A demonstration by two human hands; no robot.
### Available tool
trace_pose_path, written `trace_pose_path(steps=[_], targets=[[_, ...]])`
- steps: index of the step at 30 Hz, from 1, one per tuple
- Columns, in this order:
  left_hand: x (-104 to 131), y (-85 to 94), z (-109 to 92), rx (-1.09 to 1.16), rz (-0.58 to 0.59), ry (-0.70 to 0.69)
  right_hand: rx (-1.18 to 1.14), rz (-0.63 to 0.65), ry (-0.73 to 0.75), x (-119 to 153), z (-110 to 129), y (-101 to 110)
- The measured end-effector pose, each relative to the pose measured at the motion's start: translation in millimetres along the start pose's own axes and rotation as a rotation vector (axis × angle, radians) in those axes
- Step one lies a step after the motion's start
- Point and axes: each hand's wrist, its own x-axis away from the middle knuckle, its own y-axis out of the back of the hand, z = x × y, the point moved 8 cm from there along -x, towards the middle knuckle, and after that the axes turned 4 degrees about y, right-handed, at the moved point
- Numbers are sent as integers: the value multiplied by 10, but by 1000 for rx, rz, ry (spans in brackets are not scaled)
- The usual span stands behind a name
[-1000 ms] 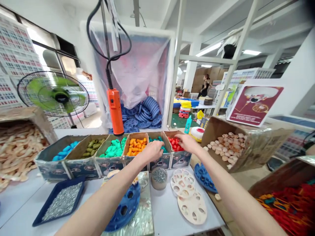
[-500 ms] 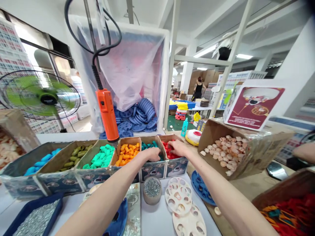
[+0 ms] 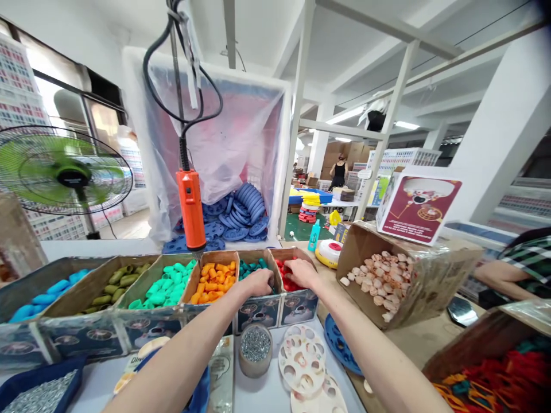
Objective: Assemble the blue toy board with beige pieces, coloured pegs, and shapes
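My left hand [image 3: 260,282] reaches into the bin of dark teal plastic pieces [image 3: 248,268]. Its fingers are curled down and closed, and what they hold, if anything, is hidden. Beside it my right hand [image 3: 301,272] dips into the bin of red pieces [image 3: 282,267], fingers bent and a little apart, touching the pieces. In front of these bins stand a tub of small silvery screws [image 3: 255,344] and cream-coloured discs with round holes [image 3: 301,358]. A blue disc [image 3: 340,344] lies partly under my right forearm.
Left along the row are orange [image 3: 217,278], mint green [image 3: 170,284], olive [image 3: 123,281] and blue pieces [image 3: 45,298]. An orange electric screwdriver [image 3: 191,209] hangs over the bins. A carton of shell-like pieces [image 3: 383,278] stands right. Another person's arm [image 3: 495,278] shows far right.
The view has shifted, so the bins appear lower and further left. Both hands stay in the same bins; the left fingers have curled deeper. More of the other person shows at right.
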Motion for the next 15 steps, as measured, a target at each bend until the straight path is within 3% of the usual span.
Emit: trace_pose_path(steps=[7, 15], targets=[[-58, -50, 81, 67, 65, 10, -128, -167, 36, 90, 35, 117], [-63, -65, 125, 95, 82, 40, -355, -511, 23, 277, 24, 333]])
